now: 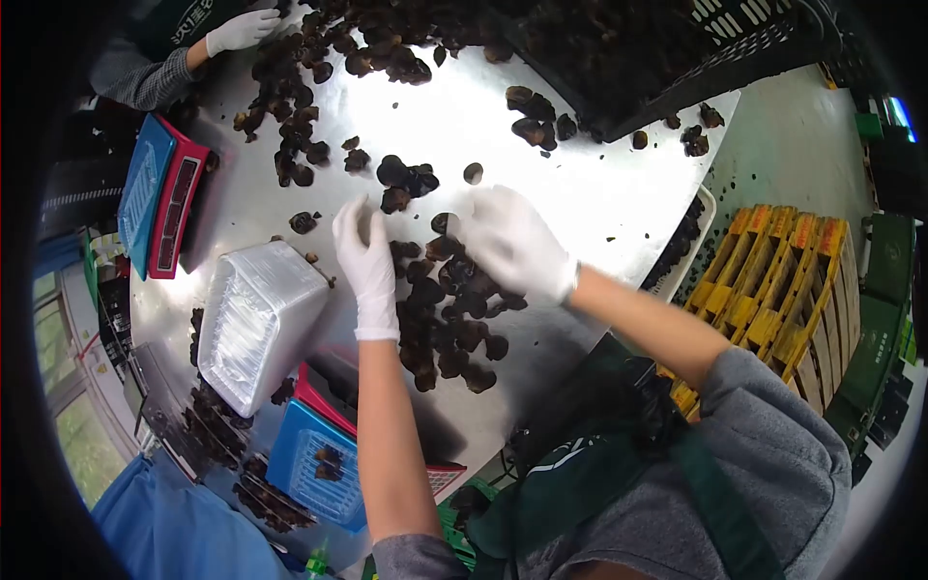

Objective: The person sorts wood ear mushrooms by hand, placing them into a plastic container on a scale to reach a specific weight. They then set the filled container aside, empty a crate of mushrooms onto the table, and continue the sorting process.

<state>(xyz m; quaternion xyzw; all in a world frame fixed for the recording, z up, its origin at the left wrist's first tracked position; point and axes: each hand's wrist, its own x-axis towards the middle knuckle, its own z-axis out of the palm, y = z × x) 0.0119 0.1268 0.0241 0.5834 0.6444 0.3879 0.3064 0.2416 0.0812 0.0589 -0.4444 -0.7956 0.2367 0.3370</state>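
My left hand, in a white glove, is over the metal table with its thumb and fingers apart and nothing visible between them. Dark fungus-like pieces lie in a pile just right of it, and a small clump rests above. My gloved right hand is blurred at the pile's upper edge. Its fingertips are beside a dark piece; whether they hold it cannot be made out. One round piece lies above that hand.
Stacked clear trays stand left. A blue-topped red scale is behind them; another scale holds a tray. A black crate is at upper right, yellow pallets at right. A co-worker's gloved hand is at upper left.
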